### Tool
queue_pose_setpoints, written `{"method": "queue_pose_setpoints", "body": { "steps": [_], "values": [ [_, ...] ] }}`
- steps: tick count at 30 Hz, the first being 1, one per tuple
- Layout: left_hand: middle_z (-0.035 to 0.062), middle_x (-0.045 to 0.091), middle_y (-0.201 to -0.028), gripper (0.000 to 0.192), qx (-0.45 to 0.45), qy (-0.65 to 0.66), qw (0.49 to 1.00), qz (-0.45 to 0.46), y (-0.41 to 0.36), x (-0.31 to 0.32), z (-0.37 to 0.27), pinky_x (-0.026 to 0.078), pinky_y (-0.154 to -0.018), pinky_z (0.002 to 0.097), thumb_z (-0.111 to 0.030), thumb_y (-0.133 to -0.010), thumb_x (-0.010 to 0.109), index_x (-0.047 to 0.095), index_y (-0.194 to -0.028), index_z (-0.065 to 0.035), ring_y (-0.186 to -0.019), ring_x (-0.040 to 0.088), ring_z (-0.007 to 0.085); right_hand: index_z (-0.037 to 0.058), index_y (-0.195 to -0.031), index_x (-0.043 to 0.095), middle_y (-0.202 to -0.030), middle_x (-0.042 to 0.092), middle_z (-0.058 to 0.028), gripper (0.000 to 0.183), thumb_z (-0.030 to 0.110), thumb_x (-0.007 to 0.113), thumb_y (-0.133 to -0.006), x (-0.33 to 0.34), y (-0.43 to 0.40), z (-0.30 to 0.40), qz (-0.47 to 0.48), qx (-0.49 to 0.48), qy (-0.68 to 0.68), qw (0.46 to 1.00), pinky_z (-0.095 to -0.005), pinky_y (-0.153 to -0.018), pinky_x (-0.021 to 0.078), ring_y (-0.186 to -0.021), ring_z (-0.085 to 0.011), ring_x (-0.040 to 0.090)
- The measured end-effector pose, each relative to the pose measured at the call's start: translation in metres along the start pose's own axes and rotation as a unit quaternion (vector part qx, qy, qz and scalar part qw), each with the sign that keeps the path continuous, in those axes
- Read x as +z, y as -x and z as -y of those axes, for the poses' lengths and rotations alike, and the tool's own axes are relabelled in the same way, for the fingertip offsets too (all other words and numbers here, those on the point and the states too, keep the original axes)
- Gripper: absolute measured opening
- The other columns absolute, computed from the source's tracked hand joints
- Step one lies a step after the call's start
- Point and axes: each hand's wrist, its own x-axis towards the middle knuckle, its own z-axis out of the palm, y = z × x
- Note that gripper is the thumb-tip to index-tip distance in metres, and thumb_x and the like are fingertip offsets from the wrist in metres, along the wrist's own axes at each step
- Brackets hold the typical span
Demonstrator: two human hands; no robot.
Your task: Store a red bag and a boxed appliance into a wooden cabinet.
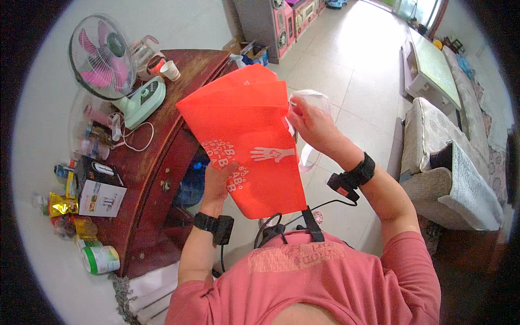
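A bright red fabric bag (260,174) with a printed white hand and letters is held up before me, turned on its side. My left hand (219,176) grips its lower left part, the fingers lying partly over the printed letters. At the bag's right edge is my right hand (304,115), its fingertips pinched together at a white strap (309,156) that hangs in a loop. A translucent whitish item (315,97) shows behind the right hand; I cannot tell what it is. Both wrists wear black straps with small boxes and cables.
On the left, a dark red wooden cabinet (183,77) bears a pink-bladed electric fan (144,97), a paper cup (170,70), a boxed appliance (101,195) and a white-green tub (101,260). A cushioned sofa (430,174) and a glass-topped table (434,65) stand on the right, beyond the tiled floor.
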Motion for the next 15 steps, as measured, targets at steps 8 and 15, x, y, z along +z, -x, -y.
{"method": "queue_pose_setpoints", "body": {
  "steps": [8, 15],
  "values": [
    [0.0066, 0.059, -0.096, 0.027, -0.022, -0.139, 0.989, 0.041, -0.006, -0.002, 0.006, 0.046, -0.071, 0.0277, 0.0, -0.074, 0.058, 0.054, -0.101, -0.0004, -0.082, 0.057, 0.0146, 0.0026, -0.108, 0.052, -0.103, 0.055, -0.0117, 0.03, 0.022, 0.047, -0.086, 0.008, 0.021, -0.051, 0.114, 0.021, -0.196, 0.974, -0.0325, -0.079, 0.0418, -0.092, -0.0224, 0.052],
    [0.0045, 0.06, -0.09, 0.028, -0.028, -0.236, 0.965, 0.11, -0.004, 0.026, 0.014, 0.046, -0.068, 0.026, -0.001, -0.072, 0.062, 0.055, -0.099, -0.0004, -0.077, 0.057, 0.0116, 0.0017, -0.112, 0.049, -0.111, 0.053, -0.0085, 0.034, 0.022, 0.049, -0.085, 0.034, 0.091, -0.109, 0.104, 0.049, -0.204, 0.972, -0.0314, -0.085, 0.0401, -0.097, -0.0179, 0.05]
  ]
}}
